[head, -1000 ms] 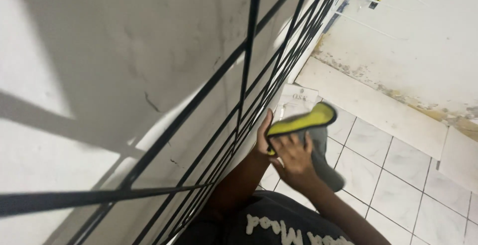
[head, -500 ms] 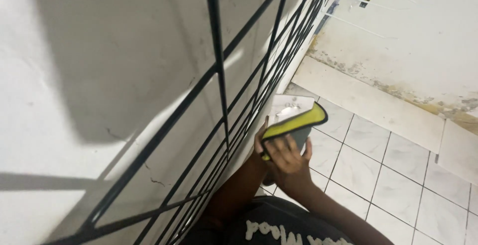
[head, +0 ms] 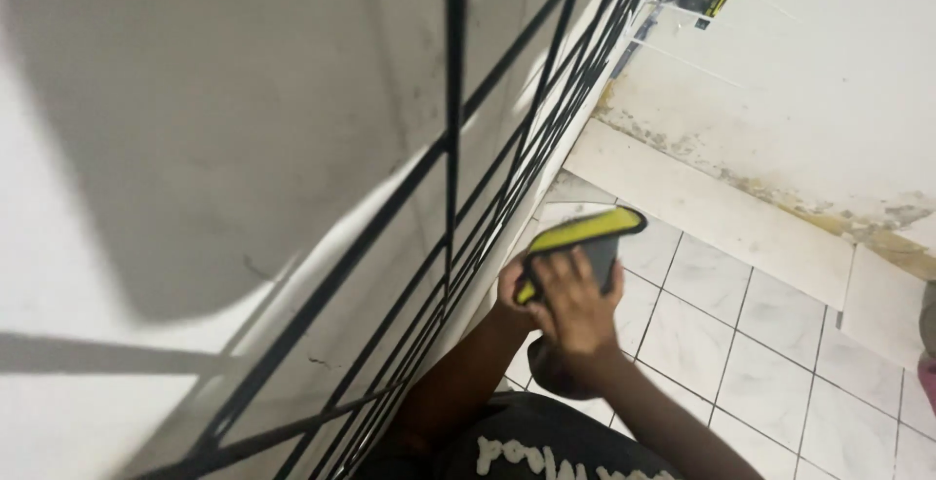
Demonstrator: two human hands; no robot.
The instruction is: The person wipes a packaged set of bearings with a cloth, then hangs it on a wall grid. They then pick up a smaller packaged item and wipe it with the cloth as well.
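Both hands close on a yellow-edged grey shoe (head: 585, 241): the right hand (head: 575, 300) grips over its middle, the left hand (head: 515, 290) under its near end. The shoe's far end sticks out beyond the grip, beside the black metal grille (head: 453, 149), above the tiled floor (head: 741, 344).

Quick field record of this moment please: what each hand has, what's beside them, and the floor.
Held thing: yellow and dark grey pad, tilted
Right hand: fingers spread over the pad's dark side
Left hand: grips the pad's lower end; mostly hidden
Beside hands: black metal grille against a white wall
Floor: white tiles, stained skirting
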